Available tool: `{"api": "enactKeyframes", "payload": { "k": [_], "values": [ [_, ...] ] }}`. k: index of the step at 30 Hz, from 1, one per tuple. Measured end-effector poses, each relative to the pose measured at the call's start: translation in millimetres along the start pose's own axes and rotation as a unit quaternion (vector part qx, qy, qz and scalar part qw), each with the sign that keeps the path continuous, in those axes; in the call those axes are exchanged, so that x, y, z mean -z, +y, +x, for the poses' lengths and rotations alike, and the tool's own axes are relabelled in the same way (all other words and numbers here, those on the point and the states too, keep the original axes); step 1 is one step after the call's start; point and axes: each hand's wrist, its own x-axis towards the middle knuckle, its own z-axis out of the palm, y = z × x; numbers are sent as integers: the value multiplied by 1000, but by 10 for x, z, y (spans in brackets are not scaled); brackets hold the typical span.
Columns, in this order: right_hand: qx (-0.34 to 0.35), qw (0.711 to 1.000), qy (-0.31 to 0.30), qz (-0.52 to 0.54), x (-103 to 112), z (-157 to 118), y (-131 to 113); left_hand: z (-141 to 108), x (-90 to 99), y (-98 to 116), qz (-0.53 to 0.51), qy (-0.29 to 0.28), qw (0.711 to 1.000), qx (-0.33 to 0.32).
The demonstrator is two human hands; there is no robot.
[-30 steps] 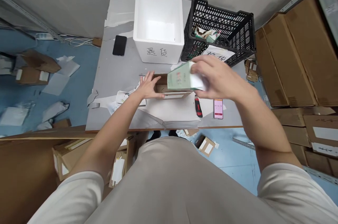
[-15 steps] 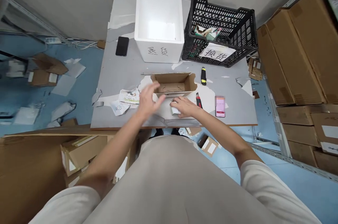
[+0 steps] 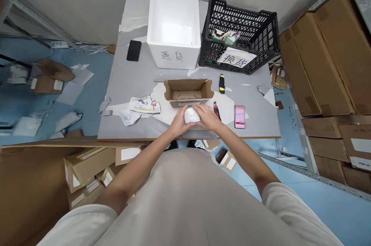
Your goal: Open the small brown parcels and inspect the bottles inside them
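Between my two hands, near the front edge of the table, is a small white box [image 3: 191, 115] with faint reddish marks on its face. My left hand [image 3: 179, 123] is closed on its left side, and my right hand [image 3: 206, 117] grips it from the right; the thumbs meet along its lower edge. Just beyond it stands an open cardboard box [image 3: 189, 103], its inside bare brown card. A red and black box cutter [image 3: 216, 111] lies right of my right hand. Printed papers [image 3: 145, 105] are spread left of my left hand.
At the back of the table [image 3: 116, 87] stand a white foam bin [image 3: 174, 55] and a black plastic crate [image 3: 263, 53] with small items inside. A black phone [image 3: 134, 50], a yellow and black cutter [image 3: 222, 83] and a lit phone [image 3: 239, 117] lie around. Cartons [image 3: 324, 60] are stacked right.
My left hand has come down from above the cardboard box's left side to the small white box. Both hands now hold the white box, which has its face turned up.
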Motion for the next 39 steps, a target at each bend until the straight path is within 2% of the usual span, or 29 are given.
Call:
{"api": "enactKeyframes", "payload": {
  "k": [5, 7, 10, 13, 17, 21, 23, 26, 29, 32, 35, 39],
  "values": [
    [-74, 996, -2, -43, 26, -112, -79, -92, -21, -85, -84, -38, 996, 3],
    [-79, 996, 5, -44, 38, -123, -94, -92, -38, -112, -96, -18, 995, 14],
    [-76, 995, 48, -54, 3, -180, -89, -59, -59, -152, -88, 19, 996, 1],
    [-56, 993, 68, -75, -108, -318, -61, -29, -49, -182, -49, 16, 998, -33],
    [9, 997, 10, -77, -256, -573, -49, -18, -20, -167, 19, 7, 998, -54],
    [33, 998, -15, -61, -208, -720, -113, -15, -71, -127, 40, 25, 998, -30],
    [-5, 999, 8, -42, -101, -663, -167, -14, -122, -116, 34, 23, 999, -33],
    [-103, 994, 33, -35, 75, -383, -270, -17, -199, -107, 30, 37, 998, -43],
    [-163, 982, -27, -92, 172, -16, -385, -31, -262, -106, 31, 57, 997, -45],
    [-211, 961, -94, -151, 174, 233, -475, -63, -312, -130, 29, 64, 997, -38],
    [-223, 950, -142, -167, 148, 325, -521, -101, -348, -175, 23, 56, 997, -44],
    [-195, 949, -167, -181, 175, 349, -572, -119, -348, -218, 27, 49, 997, -48]
  ]
}}
